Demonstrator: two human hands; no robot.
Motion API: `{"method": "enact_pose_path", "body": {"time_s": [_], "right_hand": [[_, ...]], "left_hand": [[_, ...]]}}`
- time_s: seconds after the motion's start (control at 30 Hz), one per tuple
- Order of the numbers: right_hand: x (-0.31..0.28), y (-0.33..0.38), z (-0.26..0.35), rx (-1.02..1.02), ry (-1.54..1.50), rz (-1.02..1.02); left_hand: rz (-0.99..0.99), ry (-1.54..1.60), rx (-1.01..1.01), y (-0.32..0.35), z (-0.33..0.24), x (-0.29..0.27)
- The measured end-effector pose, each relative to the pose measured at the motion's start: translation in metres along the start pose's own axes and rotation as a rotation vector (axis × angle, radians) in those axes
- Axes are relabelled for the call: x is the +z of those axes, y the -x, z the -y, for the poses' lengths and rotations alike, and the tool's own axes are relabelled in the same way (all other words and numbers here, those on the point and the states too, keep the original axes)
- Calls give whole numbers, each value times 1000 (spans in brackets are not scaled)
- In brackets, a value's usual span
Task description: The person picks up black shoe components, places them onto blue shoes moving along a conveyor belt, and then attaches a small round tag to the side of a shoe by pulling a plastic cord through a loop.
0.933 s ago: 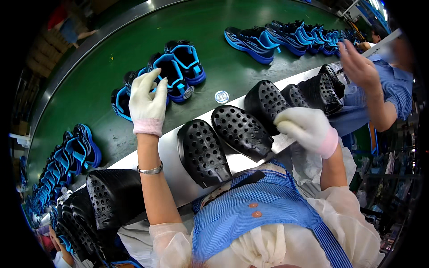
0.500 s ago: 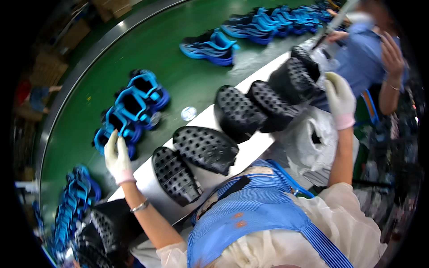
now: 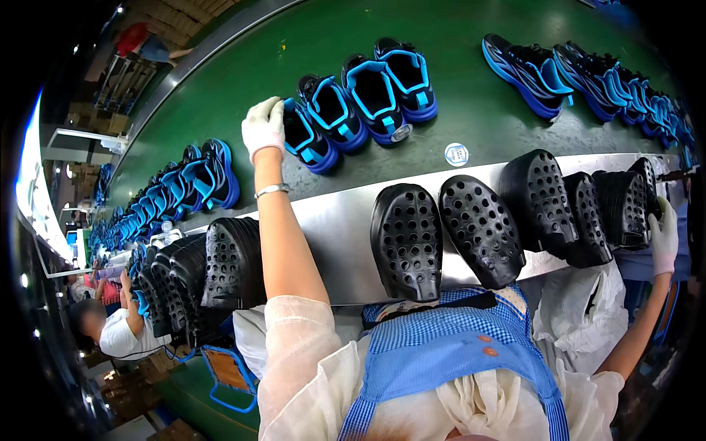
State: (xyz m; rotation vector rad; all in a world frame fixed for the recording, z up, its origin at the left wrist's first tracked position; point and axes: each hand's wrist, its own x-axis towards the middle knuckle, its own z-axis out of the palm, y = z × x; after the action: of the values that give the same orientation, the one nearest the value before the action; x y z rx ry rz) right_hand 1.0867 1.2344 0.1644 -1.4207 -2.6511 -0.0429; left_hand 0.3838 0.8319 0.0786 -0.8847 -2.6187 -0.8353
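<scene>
My left hand (image 3: 263, 129), in a white glove, has its fingers curled together at the collar of a black-and-blue sneaker (image 3: 300, 138). That sneaker is at the left end of a short row of sneakers (image 3: 371, 92) with open collars. Far to the right, my right hand (image 3: 664, 237), also gloved, closes at the edge of a black perforated shoe-shaped piece (image 3: 644, 180) by a stack of such pieces (image 3: 619, 209); part of its grip is hidden. Two single perforated pieces (image 3: 407, 241) stand before me, with more (image 3: 540, 202) between them and the stack.
A metal ledge (image 3: 331, 250) runs along the green belt (image 3: 448, 59). Longer sneaker rows stand right (image 3: 526, 73) and left (image 3: 198, 176). More black pieces (image 3: 228, 261) are stacked left. A round label (image 3: 456, 154) lies on the belt. A co-worker (image 3: 129, 331) is at far left.
My view has turned, and the scene has swung with it. My right hand, open and apart before, is now at the black stack's end. My left hand stays at the end sneaker.
</scene>
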Motion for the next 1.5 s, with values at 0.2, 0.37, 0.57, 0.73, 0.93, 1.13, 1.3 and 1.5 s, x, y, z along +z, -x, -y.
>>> {"method": "enact_pose_path", "body": {"time_s": [0.2, 0.37, 0.57, 0.73, 0.93, 1.13, 1.3, 1.5], "right_hand": [[-2, -3, -57, 114, -409, 135], [-14, 2, -77, 179, -456, 70], [-43, 11, -50, 138, -400, -84], [-92, 21, 109, -28, -263, -136], [-102, 3, 321, -598, -277, -93], [-78, -36, 449, -1075, -536, 61], [-31, -53, 496, -933, -704, 259], [16, -65, 531, -832, -524, 332]], "left_hand": [[-31, 252, -297, -4, 8, 17], [-25, 254, -342, -16, 39, 24], [72, 389, -448, -9, 49, 19], [-111, 247, -415, 2, 19, 7], [132, 933, -244, 32, -97, -35], [868, 2036, -261, 65, -146, -52], [664, 2011, -365, 73, -119, -27], [122, 1815, -547, 83, -100, 5]]}}
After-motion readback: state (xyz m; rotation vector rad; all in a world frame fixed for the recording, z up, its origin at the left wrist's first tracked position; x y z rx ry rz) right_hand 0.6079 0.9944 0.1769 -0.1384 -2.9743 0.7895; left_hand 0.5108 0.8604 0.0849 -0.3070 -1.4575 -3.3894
